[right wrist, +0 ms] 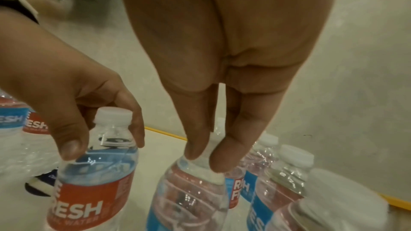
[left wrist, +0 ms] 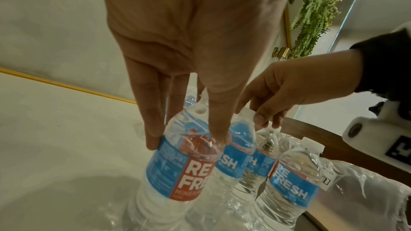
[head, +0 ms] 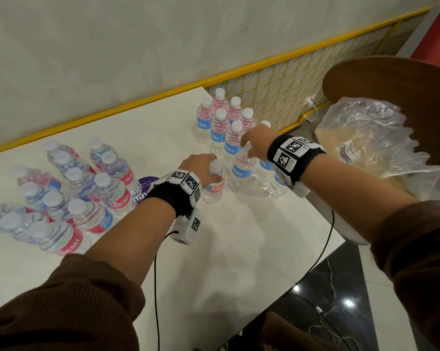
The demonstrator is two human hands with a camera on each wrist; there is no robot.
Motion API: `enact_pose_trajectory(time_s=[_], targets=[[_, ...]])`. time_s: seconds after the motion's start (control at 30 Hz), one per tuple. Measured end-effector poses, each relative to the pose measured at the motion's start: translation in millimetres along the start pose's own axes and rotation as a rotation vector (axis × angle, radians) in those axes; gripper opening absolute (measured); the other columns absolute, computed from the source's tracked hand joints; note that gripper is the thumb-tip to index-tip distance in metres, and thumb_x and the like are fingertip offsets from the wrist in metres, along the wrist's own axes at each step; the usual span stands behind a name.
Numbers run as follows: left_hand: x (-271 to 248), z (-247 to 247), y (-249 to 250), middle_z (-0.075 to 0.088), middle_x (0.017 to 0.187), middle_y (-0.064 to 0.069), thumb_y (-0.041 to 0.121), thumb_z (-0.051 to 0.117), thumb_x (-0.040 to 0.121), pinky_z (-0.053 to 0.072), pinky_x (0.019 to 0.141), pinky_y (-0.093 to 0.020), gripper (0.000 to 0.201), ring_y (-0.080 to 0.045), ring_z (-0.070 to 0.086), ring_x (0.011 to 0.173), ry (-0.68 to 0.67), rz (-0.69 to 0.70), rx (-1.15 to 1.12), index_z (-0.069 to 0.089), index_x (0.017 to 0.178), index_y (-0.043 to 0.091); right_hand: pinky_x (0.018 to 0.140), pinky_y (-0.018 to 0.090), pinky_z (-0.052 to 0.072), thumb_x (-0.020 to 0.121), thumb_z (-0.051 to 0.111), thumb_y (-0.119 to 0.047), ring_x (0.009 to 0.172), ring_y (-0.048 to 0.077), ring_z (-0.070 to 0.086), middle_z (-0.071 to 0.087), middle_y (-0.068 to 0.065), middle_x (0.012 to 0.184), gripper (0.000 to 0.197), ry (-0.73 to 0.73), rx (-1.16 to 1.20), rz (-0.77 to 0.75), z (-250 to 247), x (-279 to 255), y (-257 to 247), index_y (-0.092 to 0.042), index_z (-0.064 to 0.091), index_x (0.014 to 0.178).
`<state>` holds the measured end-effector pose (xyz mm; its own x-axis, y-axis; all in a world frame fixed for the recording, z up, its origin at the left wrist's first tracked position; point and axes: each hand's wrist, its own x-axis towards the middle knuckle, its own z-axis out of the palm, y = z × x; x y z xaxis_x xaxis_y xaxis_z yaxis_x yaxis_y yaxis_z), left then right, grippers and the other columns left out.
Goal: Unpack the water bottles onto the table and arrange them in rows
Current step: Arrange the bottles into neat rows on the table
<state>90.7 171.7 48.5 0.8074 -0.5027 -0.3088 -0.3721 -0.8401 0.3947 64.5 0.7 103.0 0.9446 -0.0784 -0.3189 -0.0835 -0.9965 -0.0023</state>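
Both my hands reach down, left hand (head: 201, 165) gripping one bottle's (head: 214, 184) shoulder, right hand (head: 256, 143) pinching another bottle's (head: 241, 168) neck (each directly beneath its fingers).

Room: pale wall, white counter, dark floor.
Pale plaster wall (head: 137, 46) fills 12 o'clock; a yellow rail (head: 163, 93) runs along its base at the white counter (head: 239, 249) edge. Yellow wire-mesh panel (head: 302, 82) at 1 o'clock. Round wooden tabletop (head: 391, 79) at 3 o'clock. Glossy dark floor (head: 327, 312) at 5 o'clock reflects lights. Hanging green foliage (left wrist: 315, 6) in the left wrist view.
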Motion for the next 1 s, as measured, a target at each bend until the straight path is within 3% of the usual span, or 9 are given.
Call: enact_pose_trajectory(time_s=[0.23, 0.5, 1.0], targets=[[-1.3, 0.2, -1.8, 0.064, 0.113, -0.006, 0.037, 0.067, 0.081, 0.045, 0.083, -0.033, 0.039, -0.029, 0.059, 0.104, 0.002, -0.003, -0.016, 0.058, 0.115, 0.019, 0.095, 0.031, 0.042, 0.092, 0.058, -0.024, 0.122, 0.028, 0.049, 0.055, 0.012, 0.130, 0.043, 0.005, -0.007, 0.019, -3.6, 2.3, 0.2, -0.011, 0.052, 0.133], [-2.3, 1.4, -1.2, 0.063, 0.114, -0.005, 0.037, 0.066, 0.082, 0.045, 0.083, -0.033, 0.038, -0.029, 0.059, 0.105, 0.008, -0.001, 0.004, 0.057, 0.115, 0.019, 0.095, 0.030, 0.042, 0.090, 0.059, -0.013, 0.121, 0.028, 0.051, 0.058, 0.011, 0.129, 0.041, -0.045, -0.028, -0.023, -4.4, 10.6, 5.1, -0.012, 0.055, 0.131], [0.2, 2.6, -2.5, 0.063, 0.116, -0.004, 0.039, 0.067, 0.081, 0.044, 0.083, -0.032, 0.041, -0.028, 0.058, 0.105, 0.014, -0.015, -0.017, 0.057, 0.117, 0.022, 0.084, 0.032, 0.045, 0.087, 0.063, -0.014, 0.112, 0.029, 0.057, 0.061, 0.013, 0.121, 0.037, 0.017, 0.052, 0.025, 3.8, 30.1, 21.3, -0.014, 0.060, 0.125]])
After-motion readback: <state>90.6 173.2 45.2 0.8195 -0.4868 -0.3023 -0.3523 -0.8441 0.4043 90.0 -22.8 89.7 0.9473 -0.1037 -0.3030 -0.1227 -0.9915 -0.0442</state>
